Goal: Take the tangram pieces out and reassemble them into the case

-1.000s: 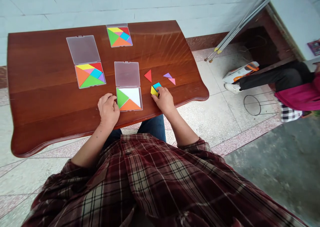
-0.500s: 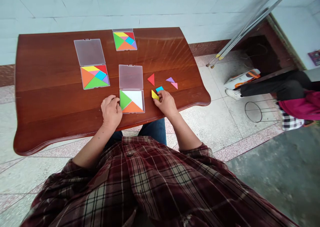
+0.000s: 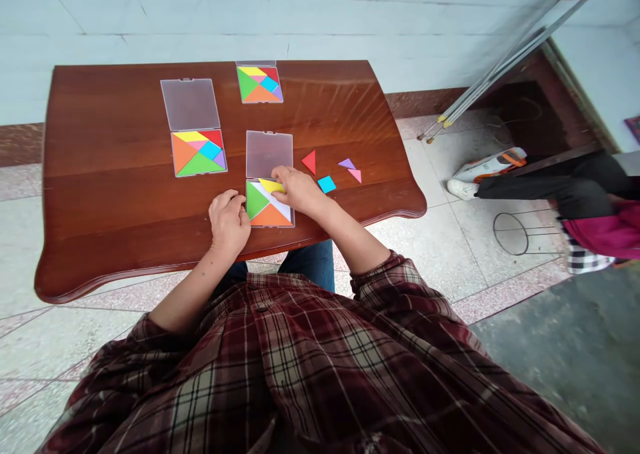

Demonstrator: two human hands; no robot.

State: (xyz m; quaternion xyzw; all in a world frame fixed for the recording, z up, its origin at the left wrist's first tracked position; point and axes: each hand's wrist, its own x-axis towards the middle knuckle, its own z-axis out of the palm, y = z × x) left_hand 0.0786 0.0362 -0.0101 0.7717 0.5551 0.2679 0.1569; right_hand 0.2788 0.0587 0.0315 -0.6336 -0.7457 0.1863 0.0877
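Observation:
The near open case [image 3: 269, 155] holds a green triangle [image 3: 255, 201] at its left and an orange triangle [image 3: 273, 216] along the bottom, with white showing above. My right hand [image 3: 296, 191] grips a yellow piece [image 3: 271, 186] over the top of that white part. Closed fingers of my left hand [image 3: 229, 222] rest against the case's left edge; what they hold, if anything, is hidden. To the right on the wood lie a red triangle [image 3: 309, 162], a blue square [image 3: 327, 184], a purple triangle [image 3: 347, 164] and a pink piece [image 3: 355, 175].
On the brown table [image 3: 115, 207], a filled case [image 3: 199, 153] stands open at the left and another filled case [image 3: 260, 85] lies at the back. Crutches [image 3: 480, 74] lean at the right, near a seated person's leg [image 3: 525, 179] and a wire ring [image 3: 510, 233].
My right hand has moved left with the yellow piece, from beside the blue square to over the near case. My left hand stays at the case edge. The view has shifted slightly.

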